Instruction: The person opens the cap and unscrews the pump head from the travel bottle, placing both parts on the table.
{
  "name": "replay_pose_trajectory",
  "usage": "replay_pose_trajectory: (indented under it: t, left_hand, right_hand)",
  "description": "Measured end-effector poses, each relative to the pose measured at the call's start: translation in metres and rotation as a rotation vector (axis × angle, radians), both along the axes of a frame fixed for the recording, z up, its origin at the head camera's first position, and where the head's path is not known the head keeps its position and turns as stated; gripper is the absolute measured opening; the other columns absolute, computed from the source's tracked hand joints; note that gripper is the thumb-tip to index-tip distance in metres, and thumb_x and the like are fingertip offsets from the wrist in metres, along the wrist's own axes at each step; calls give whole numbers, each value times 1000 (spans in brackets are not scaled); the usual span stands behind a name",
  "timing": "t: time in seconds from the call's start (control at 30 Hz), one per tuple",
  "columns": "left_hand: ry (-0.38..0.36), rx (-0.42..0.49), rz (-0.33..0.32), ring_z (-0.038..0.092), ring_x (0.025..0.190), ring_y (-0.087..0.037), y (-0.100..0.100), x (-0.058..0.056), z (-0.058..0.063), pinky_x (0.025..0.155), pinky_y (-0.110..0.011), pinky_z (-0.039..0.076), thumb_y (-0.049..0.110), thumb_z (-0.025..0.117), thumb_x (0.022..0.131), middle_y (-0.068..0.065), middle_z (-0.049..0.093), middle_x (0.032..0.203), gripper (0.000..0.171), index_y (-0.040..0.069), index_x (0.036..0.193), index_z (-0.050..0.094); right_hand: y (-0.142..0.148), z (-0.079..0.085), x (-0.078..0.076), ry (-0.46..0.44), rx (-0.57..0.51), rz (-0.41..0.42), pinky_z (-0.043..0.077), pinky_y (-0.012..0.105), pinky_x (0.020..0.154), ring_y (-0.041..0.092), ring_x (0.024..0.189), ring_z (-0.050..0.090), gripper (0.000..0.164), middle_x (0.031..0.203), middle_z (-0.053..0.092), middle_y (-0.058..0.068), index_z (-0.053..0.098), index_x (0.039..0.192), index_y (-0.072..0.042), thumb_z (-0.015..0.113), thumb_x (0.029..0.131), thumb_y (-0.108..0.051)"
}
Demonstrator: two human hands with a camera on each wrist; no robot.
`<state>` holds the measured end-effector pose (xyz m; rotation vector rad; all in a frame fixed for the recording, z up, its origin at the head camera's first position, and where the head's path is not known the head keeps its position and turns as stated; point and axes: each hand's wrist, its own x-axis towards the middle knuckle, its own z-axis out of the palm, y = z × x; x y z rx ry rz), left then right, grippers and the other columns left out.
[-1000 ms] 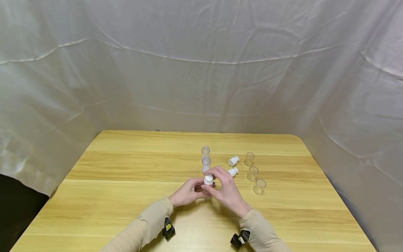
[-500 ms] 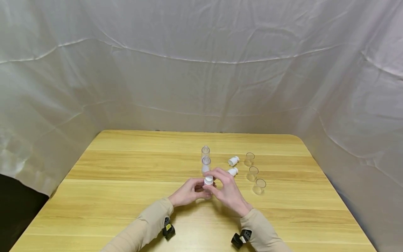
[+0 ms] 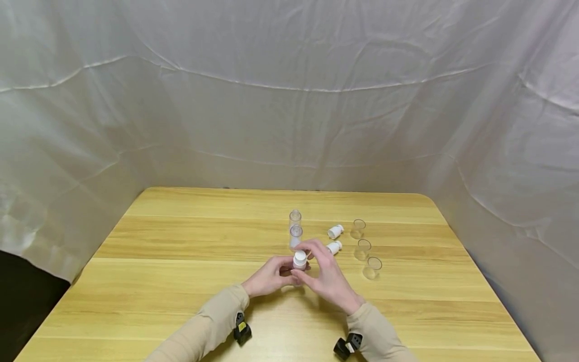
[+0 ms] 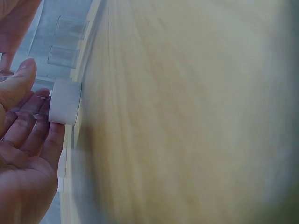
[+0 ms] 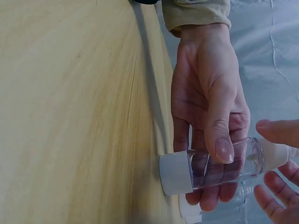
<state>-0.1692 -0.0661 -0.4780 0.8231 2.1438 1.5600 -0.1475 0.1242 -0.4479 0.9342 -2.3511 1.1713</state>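
Note:
My left hand (image 3: pixel 268 277) holds a small clear plastic bottle (image 5: pixel 176 173) with a white base, thumb on one side and fingers round the other. A white pump top (image 3: pixel 299 258) sits on the bottle's upper end. My right hand (image 3: pixel 329 279) curls its thumb and fingers round that top; in the right wrist view a small gap shows between some fingers and it. The white base (image 4: pixel 65 102) shows in the left wrist view beneath the left fingers. Two more clear bottles (image 3: pixel 296 236) stand just beyond the hands.
Two white pump tops (image 3: pixel 335 231) lie on their sides right of the bottles. Farther right, three clear cup-like caps (image 3: pixel 363 250) stand in a row. The wooden table (image 3: pixel 181 241) reaches back to a grey fabric curtain (image 3: pixel 289 120).
The right thumb and fingers have shifted round the white pump top and spread slightly, so more of it shows. The left hand and the bottle stay in place.

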Motion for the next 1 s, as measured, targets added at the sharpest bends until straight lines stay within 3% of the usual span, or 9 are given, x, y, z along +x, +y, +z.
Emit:
replay_pose_trajectory:
  t: [0.27,0.43,0.53,0.63,0.77,0.87,1.0]
  left_hand:
    - [-2,5,1,62,127,-33,1,0,-1,112,-30,50,12,69,94,-17,66,135,41,2,133,61]
    - [14,13,-10,61,129,-33,1,-1,-2,115,-37,48,12,69,93,-17,66,135,43,1,134,60]
    - [14,21,-18,60,129,-34,0,-1,-2,115,-35,47,10,69,93,-17,65,136,44,0,135,59]
    - [8,35,-25,60,130,-35,0,-1,-3,115,-34,47,8,68,93,-20,64,137,44,-2,135,58]
    - [11,17,-17,60,129,-34,0,-1,-3,115,-36,47,11,69,94,-17,65,136,43,0,134,59]
    - [18,-4,-6,61,129,-32,0,-1,-3,115,-37,47,14,69,94,-15,66,135,43,3,134,61]
    - [29,-11,-2,61,128,-32,1,-1,-3,115,-40,48,15,69,94,-15,67,134,42,3,133,61]
  right_hand:
    - [-2,0,1,15,-51,-28,60,33,78,12,91,61,48,107,64,4,62,114,-6,87,74,-6]
    - [-2,1,2,-6,-29,-21,59,34,90,16,100,63,44,113,66,5,64,117,-5,83,77,-2]
    - [-2,1,4,-43,-1,-9,56,44,101,21,112,62,44,120,65,5,64,120,-5,80,78,-2]
    - [-1,1,5,-67,10,-2,53,51,105,24,119,60,46,124,63,6,63,122,-4,79,79,-4]
    - [-1,-1,3,-35,-14,-13,56,41,100,20,111,62,45,121,63,5,62,121,-4,81,81,-7]
    - [-2,-1,2,-12,-39,-31,59,32,88,15,99,62,45,113,64,5,62,118,-5,83,79,-7]
    - [-3,1,2,-17,-45,-35,60,30,83,13,95,62,41,109,66,5,63,116,-6,82,80,-5]
